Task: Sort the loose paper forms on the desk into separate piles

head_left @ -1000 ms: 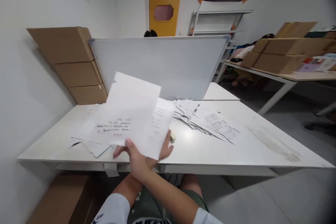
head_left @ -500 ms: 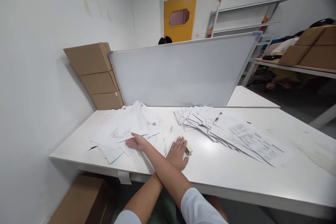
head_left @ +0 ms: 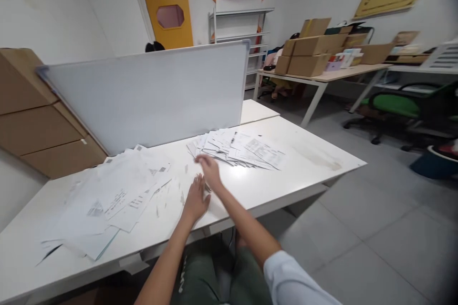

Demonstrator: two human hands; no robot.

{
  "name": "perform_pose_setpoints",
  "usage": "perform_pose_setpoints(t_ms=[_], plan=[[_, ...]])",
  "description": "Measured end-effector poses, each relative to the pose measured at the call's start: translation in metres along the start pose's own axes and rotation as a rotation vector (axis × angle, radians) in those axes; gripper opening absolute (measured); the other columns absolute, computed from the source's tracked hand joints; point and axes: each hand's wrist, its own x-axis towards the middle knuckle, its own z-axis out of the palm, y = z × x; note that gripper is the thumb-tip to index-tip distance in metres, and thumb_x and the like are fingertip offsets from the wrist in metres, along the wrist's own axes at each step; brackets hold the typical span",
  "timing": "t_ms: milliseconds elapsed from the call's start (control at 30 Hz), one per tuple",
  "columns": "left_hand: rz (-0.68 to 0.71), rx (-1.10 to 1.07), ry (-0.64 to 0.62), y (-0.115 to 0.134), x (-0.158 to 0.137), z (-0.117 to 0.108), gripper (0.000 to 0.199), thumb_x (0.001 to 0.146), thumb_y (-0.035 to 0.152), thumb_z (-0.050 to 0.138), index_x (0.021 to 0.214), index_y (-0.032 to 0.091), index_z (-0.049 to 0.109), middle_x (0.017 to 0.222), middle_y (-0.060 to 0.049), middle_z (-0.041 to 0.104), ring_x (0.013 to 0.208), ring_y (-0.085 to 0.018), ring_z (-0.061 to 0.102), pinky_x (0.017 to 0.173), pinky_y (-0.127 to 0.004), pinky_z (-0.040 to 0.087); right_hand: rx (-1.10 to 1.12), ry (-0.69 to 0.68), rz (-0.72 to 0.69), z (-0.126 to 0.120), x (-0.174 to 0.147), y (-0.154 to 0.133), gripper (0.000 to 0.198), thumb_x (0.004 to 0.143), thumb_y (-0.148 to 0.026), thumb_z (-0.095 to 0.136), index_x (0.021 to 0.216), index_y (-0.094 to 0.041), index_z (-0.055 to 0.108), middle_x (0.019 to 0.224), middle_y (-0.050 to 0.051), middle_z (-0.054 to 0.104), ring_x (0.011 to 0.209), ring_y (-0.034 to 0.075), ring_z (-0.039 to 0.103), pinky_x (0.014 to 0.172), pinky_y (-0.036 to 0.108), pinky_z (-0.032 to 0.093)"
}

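Observation:
My left hand [head_left: 196, 201] lies flat on the white desk [head_left: 304, 157], fingers stretched out, at the near edge. Beside its fingertips, a small part of a stapler [head_left: 208, 188] shows; most of it is hidden by my hands. Just above and to the right, my right hand [head_left: 210, 171] is raised over the desk. Its fingers point left, loosely bent and somewhat blurred, and no paper shows in them. Behind that hand a fanned pile of printed sheets [head_left: 257, 150] rests on the desk. A looser heap of papers [head_left: 118, 195] spreads to the left.
A whiteboard [head_left: 153, 95] stands upright along the desk's far side, with stacked cardboard boxes [head_left: 46, 119] at its left end. Farther right are a table with boxes [head_left: 307, 52], a green chair [head_left: 397, 105] and a metal shelf [head_left: 239, 35].
My view has turned to the right. My right hand has left the loose papers on the left and swung across to beside my left hand. My arms no longer cross.

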Motion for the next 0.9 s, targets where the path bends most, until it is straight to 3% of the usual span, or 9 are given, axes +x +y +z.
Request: perform_pose_setpoints(t_ms=[67, 133, 200, 300, 467, 667, 900], plan=[[0.01, -0.016, -0.023, -0.002, 0.002, -0.001, 0.069, 0.091, 0.033, 0.041, 0.151, 0.018, 0.011, 0.158, -0.011, 0.017, 0.144, -0.032, 0.015, 0.113, -0.051, 0.027, -0.415, 0.165, 0.027, -0.061, 0.045, 0.008, 0.041, 0.089, -0.035, 0.037, 0.121, -0.019, 0.057, 0.125, 0.008, 0.061, 0.119, 0.018, 0.052, 0.105, 0.033, 0.034], [0.008, -0.018, -0.034, -0.002, 0.003, -0.003, 0.07, 0.09, 0.03, 0.041, 0.151, 0.02, 0.009, 0.158, -0.01, 0.015, 0.145, -0.029, 0.013, 0.114, -0.05, 0.025, -0.536, 0.236, 0.097, -0.117, 0.07, 0.023, 0.057, 0.084, -0.037, 0.049, 0.134, -0.009, 0.046, 0.141, 0.017, 0.046, 0.133, 0.025, 0.037, 0.112, 0.04, 0.022], [0.008, -0.017, -0.029, -0.001, 0.003, -0.005, 0.07, 0.09, 0.029, 0.041, 0.151, 0.022, 0.007, 0.159, -0.009, 0.014, 0.145, -0.028, 0.014, 0.115, -0.049, 0.024, -0.774, 0.252, 0.257, -0.16, 0.072, 0.047, 0.076, 0.08, -0.045, 0.056, 0.14, -0.003, 0.036, 0.151, 0.022, 0.029, 0.142, 0.031, 0.018, 0.114, 0.047, 0.01], [0.011, -0.014, -0.03, 0.0, 0.002, -0.005, 0.071, 0.09, 0.028, 0.04, 0.151, 0.023, 0.005, 0.159, -0.008, 0.013, 0.145, -0.027, 0.015, 0.115, -0.049, 0.024, -1.063, 0.281, 0.396, -0.195, 0.055, 0.085, 0.081, 0.085, -0.052, 0.048, 0.145, -0.001, 0.028, 0.154, 0.021, 0.022, 0.143, 0.031, 0.014, 0.115, 0.044, 0.007], [0.002, 0.004, -0.054, 0.0, 0.001, -0.005, 0.071, 0.09, 0.027, 0.04, 0.151, 0.024, 0.004, 0.159, -0.009, 0.013, 0.145, -0.027, 0.016, 0.114, -0.049, 0.024, -1.099, 0.347, 0.362, -0.2, 0.04, 0.115, 0.062, 0.093, -0.041, 0.033, 0.142, -0.003, 0.033, 0.151, 0.018, 0.031, 0.141, 0.028, 0.022, 0.113, 0.041, 0.012], [-0.011, 0.006, -0.091, 0.004, 0.003, -0.012, 0.069, 0.092, 0.029, 0.038, 0.151, 0.022, 0.004, 0.159, -0.011, 0.012, 0.145, -0.026, 0.015, 0.115, -0.049, 0.023, -1.103, 0.398, 0.325, -0.202, 0.043, 0.11, 0.048, 0.095, -0.032, 0.028, 0.133, -0.007, 0.046, 0.141, 0.019, 0.046, 0.134, 0.026, 0.034, 0.107, 0.038, 0.02], [-0.026, -0.017, -0.092, 0.008, 0.003, -0.017, 0.067, 0.091, 0.029, 0.038, 0.151, 0.022, 0.009, 0.159, -0.01, 0.013, 0.145, -0.025, 0.016, 0.115, -0.047, 0.023, -1.12, 0.377, 0.299, -0.206, 0.03, 0.102, 0.047, 0.096, -0.03, 0.021, 0.122, -0.013, 0.056, 0.113, 0.014, 0.064, 0.108, 0.023, 0.055, 0.095, 0.032, 0.03]])
